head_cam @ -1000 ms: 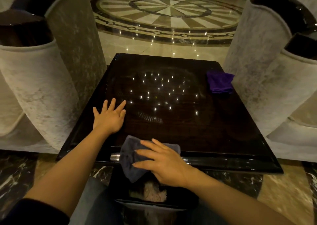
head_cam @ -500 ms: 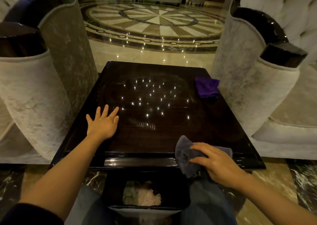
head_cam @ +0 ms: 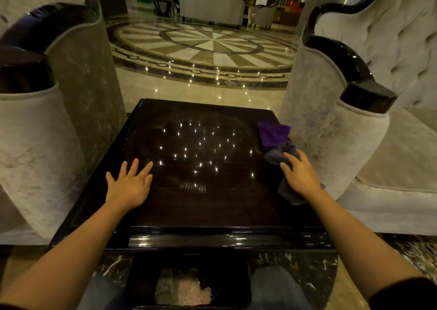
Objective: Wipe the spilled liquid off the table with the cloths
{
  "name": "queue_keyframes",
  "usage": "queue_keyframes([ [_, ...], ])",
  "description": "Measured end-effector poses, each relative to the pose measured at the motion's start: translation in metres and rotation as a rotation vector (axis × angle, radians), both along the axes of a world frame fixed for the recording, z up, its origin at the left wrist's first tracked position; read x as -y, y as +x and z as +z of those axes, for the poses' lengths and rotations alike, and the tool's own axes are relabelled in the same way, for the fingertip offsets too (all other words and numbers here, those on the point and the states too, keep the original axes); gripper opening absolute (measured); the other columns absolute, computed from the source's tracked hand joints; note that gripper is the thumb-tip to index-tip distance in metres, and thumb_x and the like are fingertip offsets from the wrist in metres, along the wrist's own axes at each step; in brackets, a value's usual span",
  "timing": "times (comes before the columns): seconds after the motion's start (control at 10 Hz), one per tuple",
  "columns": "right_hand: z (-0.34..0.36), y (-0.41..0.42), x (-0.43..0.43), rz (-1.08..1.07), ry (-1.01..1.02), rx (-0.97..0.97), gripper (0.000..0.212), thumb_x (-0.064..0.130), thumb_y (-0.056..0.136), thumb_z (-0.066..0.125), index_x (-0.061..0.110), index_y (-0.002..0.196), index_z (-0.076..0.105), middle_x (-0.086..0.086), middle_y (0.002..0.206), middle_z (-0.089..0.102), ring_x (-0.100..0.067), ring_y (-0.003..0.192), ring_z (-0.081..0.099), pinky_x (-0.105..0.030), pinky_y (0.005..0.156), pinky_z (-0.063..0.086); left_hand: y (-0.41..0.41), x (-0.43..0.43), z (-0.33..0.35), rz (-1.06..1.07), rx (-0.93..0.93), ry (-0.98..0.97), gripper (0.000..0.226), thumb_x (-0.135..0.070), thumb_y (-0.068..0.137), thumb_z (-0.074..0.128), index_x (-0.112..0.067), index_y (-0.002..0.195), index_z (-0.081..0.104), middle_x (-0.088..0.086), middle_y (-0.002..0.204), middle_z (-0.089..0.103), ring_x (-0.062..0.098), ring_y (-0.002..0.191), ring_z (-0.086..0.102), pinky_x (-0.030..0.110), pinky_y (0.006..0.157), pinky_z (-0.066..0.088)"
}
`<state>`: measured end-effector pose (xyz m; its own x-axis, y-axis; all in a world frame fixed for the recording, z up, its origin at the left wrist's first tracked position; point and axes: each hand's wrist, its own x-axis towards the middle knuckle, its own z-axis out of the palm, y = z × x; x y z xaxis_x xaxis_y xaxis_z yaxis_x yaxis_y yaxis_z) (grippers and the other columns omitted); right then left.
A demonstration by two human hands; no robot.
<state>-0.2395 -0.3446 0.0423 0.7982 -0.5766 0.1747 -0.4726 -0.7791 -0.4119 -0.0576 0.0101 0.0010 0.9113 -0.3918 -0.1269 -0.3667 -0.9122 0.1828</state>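
A glossy dark square table [head_cam: 212, 210] fills the middle of the view, with ceiling lights reflected in its top. My right hand [head_cam: 300, 175] holds a crumpled grey cloth [head_cam: 280, 155] at the table's right edge. That cloth touches a purple cloth [head_cam: 272, 133] lying at the far right of the table. My left hand [head_cam: 128, 185] lies flat on the tabletop at the left, fingers spread, holding nothing. I cannot make out any liquid on the dark surface.
Pale upholstered armchairs [head_cam: 354, 132] with black glossy trim stand close on both sides of the table. A dark bin [head_cam: 186, 286] holding crumpled tissue sits below the near edge, between my knees. Polished patterned marble floor [head_cam: 208, 47] stretches beyond.
My right hand has carried the grey cloth from the near edge over the bin to the right edge, up beside the purple cloth. My left hand has stayed flat in place.
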Motion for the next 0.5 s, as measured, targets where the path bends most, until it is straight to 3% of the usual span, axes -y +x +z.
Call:
queue_keyframes([
  [0.1,-0.015,0.015,0.014,-0.007,0.067,-0.301,0.061,0.050,0.091,0.038,0.026,0.143,0.016,-0.015,0.154,0.010,-0.036,0.139,0.014,-0.053,0.112,0.019,0.000,0.001,0.003,0.003,-0.001,0.024,0.048,-0.044,0.096,0.014,-0.038,0.143,0.004,0.003,0.157,-0.001,0.028,0.143,-0.005,0.059,0.111,0.003],
  [0.2,-0.016,0.018,0.020,-0.010,0.099,-0.475,0.071,0.066,0.084,0.031,0.035,0.142,0.007,-0.013,0.155,-0.001,-0.034,0.141,0.000,-0.057,0.113,0.009,-0.001,0.004,0.008,-0.001,0.001,0.079,0.049,-0.044,0.096,0.014,-0.037,0.143,0.003,0.003,0.157,0.001,0.030,0.143,-0.001,0.058,0.111,0.008],
  [0.3,-0.002,0.024,0.023,-0.005,-0.010,-0.675,0.081,0.080,0.074,0.023,0.040,0.141,0.003,-0.010,0.155,-0.009,-0.033,0.141,-0.010,-0.062,0.110,0.001,0.004,0.009,0.020,-0.040,0.019,0.217,0.051,-0.043,0.096,0.016,-0.032,0.144,0.003,0.009,0.156,0.008,0.035,0.141,0.010,0.051,0.110,0.020],
  [0.4,0.009,0.028,0.019,-0.023,-0.117,-0.801,0.086,0.084,0.070,0.018,0.040,0.141,0.001,-0.009,0.155,-0.012,-0.031,0.141,-0.012,-0.062,0.109,-0.001,0.009,0.014,0.034,-0.103,0.041,0.327,0.051,-0.042,0.095,0.020,-0.030,0.144,0.011,0.011,0.152,0.021,0.034,0.136,0.026,0.048,0.108,0.026],
  [0.5,0.025,0.030,0.002,-0.045,-0.172,-0.742,0.085,0.079,0.076,0.022,0.030,0.143,0.005,-0.010,0.155,-0.010,-0.033,0.141,-0.006,-0.060,0.110,0.006,0.013,0.022,0.055,-0.160,0.091,0.379,0.050,-0.040,0.094,0.024,-0.027,0.142,0.022,0.010,0.147,0.031,0.031,0.136,0.025,0.051,0.111,0.019],
])
